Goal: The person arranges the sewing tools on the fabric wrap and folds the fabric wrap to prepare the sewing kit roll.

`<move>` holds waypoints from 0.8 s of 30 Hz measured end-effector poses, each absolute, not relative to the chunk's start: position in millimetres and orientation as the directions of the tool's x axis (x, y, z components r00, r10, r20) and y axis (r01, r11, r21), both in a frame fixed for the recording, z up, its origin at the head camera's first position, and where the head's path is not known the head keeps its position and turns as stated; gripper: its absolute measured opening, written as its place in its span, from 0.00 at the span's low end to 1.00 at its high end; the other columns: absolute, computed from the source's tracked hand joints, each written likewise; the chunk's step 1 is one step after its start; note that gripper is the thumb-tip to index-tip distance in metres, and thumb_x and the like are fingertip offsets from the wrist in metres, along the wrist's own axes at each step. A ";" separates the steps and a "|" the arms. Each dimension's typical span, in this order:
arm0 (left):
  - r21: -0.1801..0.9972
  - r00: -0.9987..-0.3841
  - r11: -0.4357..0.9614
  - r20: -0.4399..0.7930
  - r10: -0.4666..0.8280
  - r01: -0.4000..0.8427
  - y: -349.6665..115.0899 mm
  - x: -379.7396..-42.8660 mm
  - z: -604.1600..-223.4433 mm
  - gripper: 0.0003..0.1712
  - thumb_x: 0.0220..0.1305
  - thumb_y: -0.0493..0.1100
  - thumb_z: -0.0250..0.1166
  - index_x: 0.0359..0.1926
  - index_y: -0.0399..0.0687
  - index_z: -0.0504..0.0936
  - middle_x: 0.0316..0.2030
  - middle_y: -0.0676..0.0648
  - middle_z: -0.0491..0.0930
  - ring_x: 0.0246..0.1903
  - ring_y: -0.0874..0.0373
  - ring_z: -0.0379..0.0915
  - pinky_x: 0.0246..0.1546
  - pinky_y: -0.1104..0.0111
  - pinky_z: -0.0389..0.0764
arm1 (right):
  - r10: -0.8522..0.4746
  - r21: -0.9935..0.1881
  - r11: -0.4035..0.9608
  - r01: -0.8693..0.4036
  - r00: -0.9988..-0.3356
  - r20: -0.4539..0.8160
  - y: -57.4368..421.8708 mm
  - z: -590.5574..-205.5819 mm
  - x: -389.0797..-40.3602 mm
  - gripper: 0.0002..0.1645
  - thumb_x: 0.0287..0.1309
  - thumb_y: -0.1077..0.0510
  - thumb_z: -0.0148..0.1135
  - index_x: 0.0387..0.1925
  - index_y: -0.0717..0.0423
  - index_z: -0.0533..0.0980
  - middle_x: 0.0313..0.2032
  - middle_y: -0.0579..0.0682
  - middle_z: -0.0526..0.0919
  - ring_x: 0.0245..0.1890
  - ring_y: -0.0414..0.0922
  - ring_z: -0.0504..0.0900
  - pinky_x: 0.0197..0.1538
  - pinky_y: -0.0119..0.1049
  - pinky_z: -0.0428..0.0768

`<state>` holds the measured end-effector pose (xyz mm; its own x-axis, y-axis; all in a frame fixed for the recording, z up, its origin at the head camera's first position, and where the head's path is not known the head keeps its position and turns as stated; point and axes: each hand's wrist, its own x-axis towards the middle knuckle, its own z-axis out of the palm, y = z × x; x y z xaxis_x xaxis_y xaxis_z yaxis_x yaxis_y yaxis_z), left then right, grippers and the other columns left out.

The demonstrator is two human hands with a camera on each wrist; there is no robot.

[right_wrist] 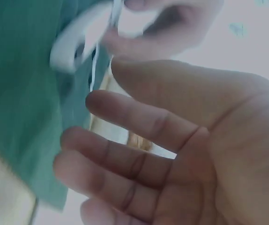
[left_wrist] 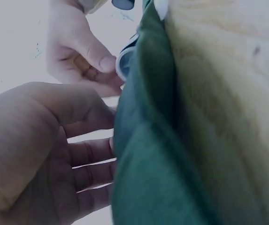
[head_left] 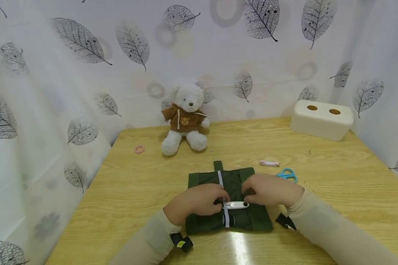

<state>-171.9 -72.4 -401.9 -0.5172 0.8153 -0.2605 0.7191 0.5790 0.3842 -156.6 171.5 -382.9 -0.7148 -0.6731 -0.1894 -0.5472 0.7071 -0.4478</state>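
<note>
A dark green fabric roll-up case (head_left: 242, 184) lies unfolded on the table, with a white elastic band (head_left: 227, 221) running down its middle. Under the band lies a slim white tool (head_left: 237, 205) with a dark spot at its right end; its kind is unclear. Below it the band crosses a black thread spool (head_left: 231, 220). My left hand (head_left: 202, 198) pinches the band near the tool's left end; the case's edge hides those fingertips in the left wrist view. My right hand (head_left: 273, 189), fingers loosely spread, hovers by the tool's right end, apart from it (right_wrist: 75, 51).
Right of the case lie blue scissors (head_left: 287, 175) and a pink-and-white clip-like item (head_left: 269, 163). A white teddy bear (head_left: 185, 119) in a brown hoodie sits behind. A pink ring (head_left: 139, 149) lies left, and a cream box (head_left: 321, 119) with two holes stands back right.
</note>
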 end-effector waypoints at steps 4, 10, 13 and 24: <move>0.377 -0.521 0.578 -0.251 0.816 0.723 -77.9 -177.7 -404.3 0.16 0.74 0.40 0.59 0.57 0.56 0.85 0.43 0.57 0.76 0.36 0.68 0.69 0.40 0.75 0.73 | -0.639 -0.430 0.727 -0.536 -0.757 -0.137 194.8 -384.0 -161.3 0.08 0.64 0.55 0.68 0.44 0.51 0.85 0.38 0.40 0.84 0.38 0.40 0.82 0.38 0.38 0.80; 0.382 -0.512 0.553 -0.213 0.832 0.741 -80.7 -187.0 -403.4 0.15 0.75 0.41 0.59 0.57 0.56 0.85 0.42 0.56 0.76 0.36 0.67 0.68 0.39 0.74 0.72 | -0.553 -0.416 0.777 -0.472 -0.828 -0.093 233.4 -370.6 -171.4 0.08 0.64 0.58 0.68 0.43 0.56 0.85 0.32 0.40 0.83 0.33 0.43 0.81 0.31 0.35 0.75; 0.381 -0.481 0.516 -0.190 0.856 0.767 -79.2 -193.6 -402.8 0.15 0.74 0.41 0.60 0.56 0.55 0.86 0.42 0.55 0.78 0.37 0.67 0.70 0.39 0.75 0.73 | -0.478 -0.427 0.818 -0.386 -0.869 -0.129 254.1 -362.3 -177.2 0.11 0.64 0.60 0.66 0.46 0.60 0.84 0.32 0.42 0.82 0.27 0.39 0.75 0.30 0.36 0.75; 0.296 -0.473 0.545 -0.284 0.834 0.784 -69.1 -209.2 -405.3 0.17 0.69 0.40 0.66 0.56 0.61 0.86 0.42 0.55 0.77 0.38 0.65 0.70 0.41 0.73 0.73 | -0.389 -0.457 0.856 -0.243 -0.884 -0.258 290.7 -378.9 -186.5 0.11 0.60 0.60 0.70 0.44 0.59 0.85 0.29 0.46 0.77 0.26 0.42 0.70 0.29 0.37 0.71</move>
